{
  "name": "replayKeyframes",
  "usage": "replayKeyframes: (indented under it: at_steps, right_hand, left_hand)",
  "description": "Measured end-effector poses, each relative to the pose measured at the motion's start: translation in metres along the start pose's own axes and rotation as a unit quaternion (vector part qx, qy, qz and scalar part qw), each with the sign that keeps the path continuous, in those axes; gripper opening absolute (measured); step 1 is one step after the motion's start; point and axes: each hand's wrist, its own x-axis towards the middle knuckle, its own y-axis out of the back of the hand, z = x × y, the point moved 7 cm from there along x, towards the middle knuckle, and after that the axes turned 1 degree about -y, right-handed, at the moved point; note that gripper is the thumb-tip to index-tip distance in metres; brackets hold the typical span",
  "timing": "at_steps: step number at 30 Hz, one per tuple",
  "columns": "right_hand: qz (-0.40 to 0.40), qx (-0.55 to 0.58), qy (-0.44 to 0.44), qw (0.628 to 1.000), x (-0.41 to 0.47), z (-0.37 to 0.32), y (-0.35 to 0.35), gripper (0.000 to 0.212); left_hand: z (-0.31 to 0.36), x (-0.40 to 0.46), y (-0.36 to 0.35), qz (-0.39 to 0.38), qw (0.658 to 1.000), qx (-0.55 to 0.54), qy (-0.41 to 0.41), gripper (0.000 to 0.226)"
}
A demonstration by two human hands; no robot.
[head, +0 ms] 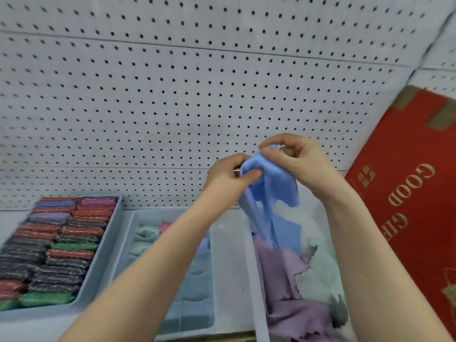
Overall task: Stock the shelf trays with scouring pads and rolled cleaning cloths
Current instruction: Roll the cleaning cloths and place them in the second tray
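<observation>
Pegboard (172,95) backs our shelf. We pinch a blue cloth (274,193) with both the left hand (229,178) and right hand (293,156), above loose cloths (296,292); pads tray (98,262) at eight o'clock.

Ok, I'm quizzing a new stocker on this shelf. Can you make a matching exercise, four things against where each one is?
Things:
1. scouring pads
2. blue cloth
3. red box
4. purple cloth

Places:
A. leaning at far right
B. held up by both hands
C. packed in the left tray
D. loose in the right bin

Pairs: 1-C, 2-B, 3-A, 4-D
</observation>
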Motion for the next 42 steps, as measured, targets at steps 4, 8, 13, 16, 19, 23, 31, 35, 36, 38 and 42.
replayKeyframes:
  at_steps: [4, 8, 13, 16, 19, 23, 31, 35, 36, 38, 42]
  right_hand:
    - [-0.017, -0.032, -0.063, 0.997, -0.005, 0.006, -0.009, 0.011]
    - [0.041, 0.049, -0.043, 0.997, -0.006, -0.004, -0.027, 0.009]
    - [0.015, 0.054, -0.006, 0.998, -0.003, -0.035, -0.066, 0.009]
    - [-0.010, -0.014, 0.012, 1.000, -0.001, -0.050, -0.091, 0.006]
    - [0.044, -0.031, 0.017, 0.998, 0.005, -0.057, -0.089, 0.011]
    - [0.119, 0.006, 0.001, 0.993, 0.011, -0.052, -0.064, 0.006]
    - [0.096, 0.028, 0.005, 0.995, 0.015, -0.035, -0.065, 0.021]
    - [0.139, 0.100, 0.004, 0.985, 0.014, -0.029, -0.066, 0.010]
    - [0.139, 0.105, 0.004, 0.985, 0.014, -0.027, -0.067, 0.010]
    - [0.126, 0.105, 0.001, 0.986, 0.014, -0.023, -0.072, 0.010]
    - [0.069, 0.103, -0.005, 0.992, 0.015, -0.016, -0.078, 0.016]
  left_hand:
    - [0.009, -0.001, 0.056, 0.054, 0.990, -0.130, 0.005, 0.006]
    - [0.003, -0.012, 0.093, 0.015, 0.987, -0.153, 0.048, 0.008]
    - [0.001, -0.031, 0.106, -0.106, 0.981, -0.136, 0.084, 0.041]
    - [0.009, -0.038, 0.110, -0.161, 0.980, -0.105, 0.056, 0.043]
    - [0.004, -0.043, 0.129, -0.144, 0.988, -0.045, 0.042, 0.028]
    - [-0.007, -0.047, 0.173, -0.057, 0.997, 0.052, 0.013, 0.039]
    - [-0.029, -0.055, 0.213, -0.035, 0.996, 0.068, 0.053, 0.032]
    - [-0.036, -0.057, 0.209, -0.019, 0.996, -0.041, 0.083, 0.025]
    - [-0.036, -0.057, 0.208, -0.005, 0.995, -0.059, 0.082, 0.024]
    - [-0.040, -0.056, 0.209, 0.028, 0.993, -0.079, 0.082, 0.017]
    - [-0.047, -0.053, 0.216, 0.087, 0.993, 0.031, 0.070, 0.023]
